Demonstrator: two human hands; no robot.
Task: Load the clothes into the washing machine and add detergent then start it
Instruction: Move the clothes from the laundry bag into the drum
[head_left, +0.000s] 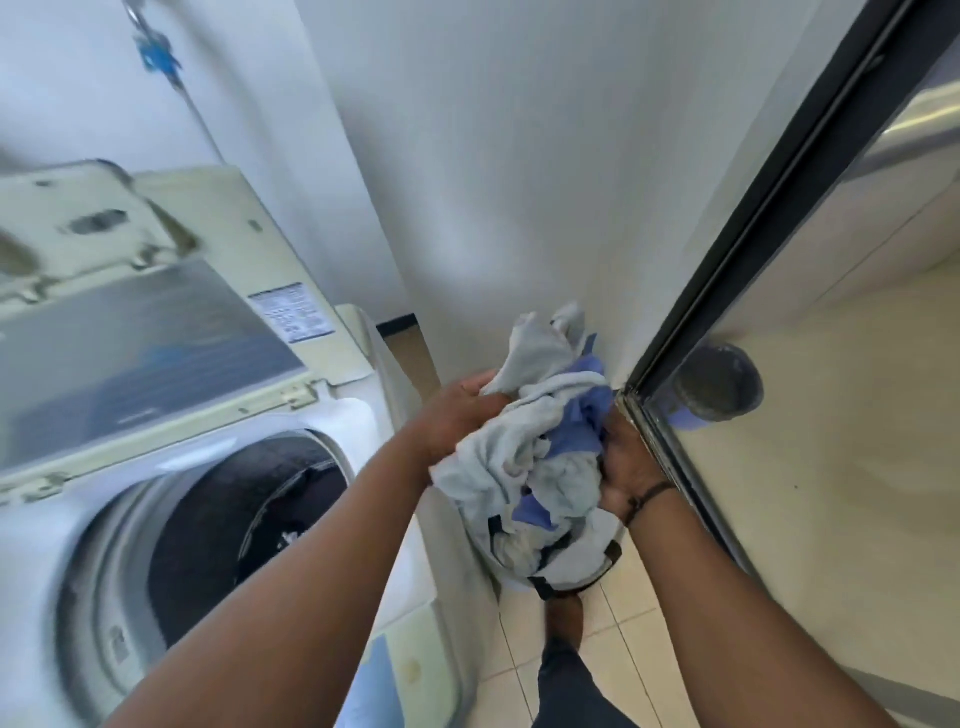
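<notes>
1. Left hand: fingers curled into the left side of a bundle of clothes, gripping the pale grey cloth near its top.
2. Right hand: under and against the right side of the bundle, fingers wrapped into the cloth; a dark band sits on the wrist. The fingertips are hidden by fabric, so the grip is judged from the curl of the hand.
3. Clothes: pale grey pieces mixed with blue-violet ones, bunched together and held between both hands above the floor. The lower end of the bundle hangs down into, or just over, what looks like a dark-rimmed basket; motion blur leaves the rim unclear.
4. Washing machine: a top-loader, at the left of the view, beside the bundle and not touching it. Its lid is raised and folded back; a white label is stuck near the lid's right edge.
5. Drum: open, dark inside. Some dark material seems to lie in it, too blurred to identify.
6. To the right of the bundle: a dark door frame with a reflective panel, close to the right hand.
7. A bare foot stands on the tiled floor below the basket.
</notes>
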